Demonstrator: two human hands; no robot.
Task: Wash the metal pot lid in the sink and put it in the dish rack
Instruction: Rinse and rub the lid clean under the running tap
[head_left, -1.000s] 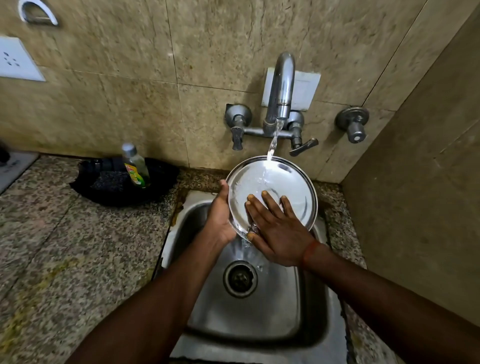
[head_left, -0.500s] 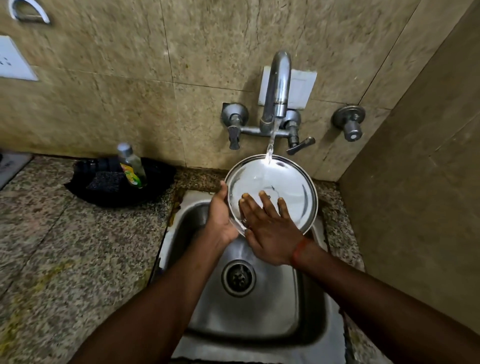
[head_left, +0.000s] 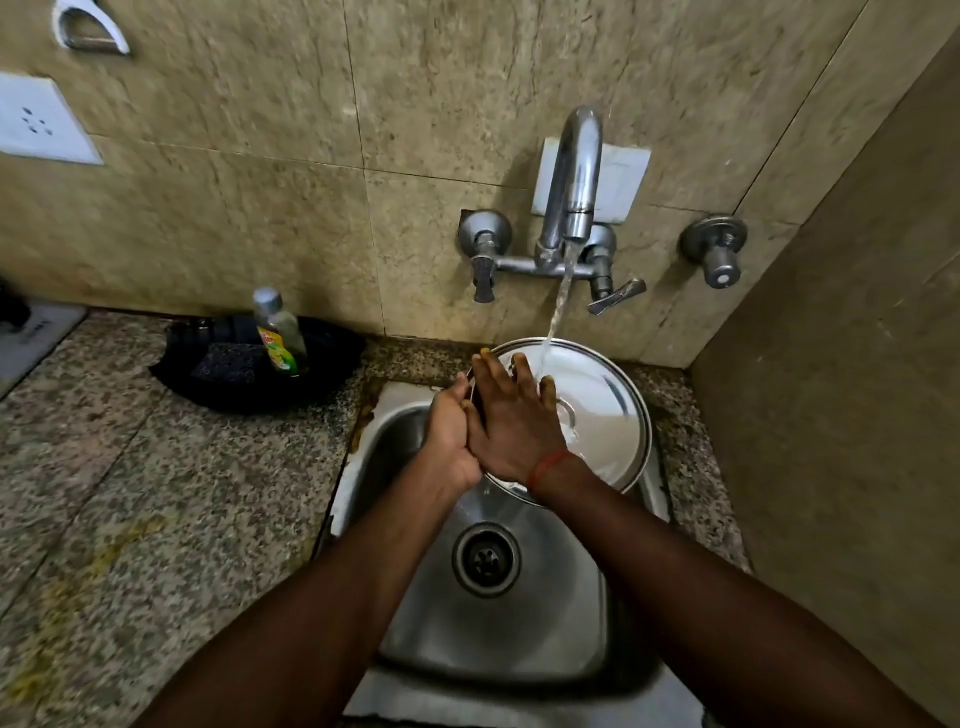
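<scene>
- 1 metal pot lid (head_left: 597, 415) was held over the sink (head_left: 498, 629) under the running tap (head_left: 574, 171).
- Its rim was gripped by the left hand (head_left: 449, 436).
- Its face was touched by the flat, spread right hand (head_left: 514, 423).

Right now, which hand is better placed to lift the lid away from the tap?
The left hand, probably: it grips the lid by its rim; the right hand lies flat on the lid's face, holding nothing.

Dim, warm light; wide-angle bending and blur toward the edges.
</scene>
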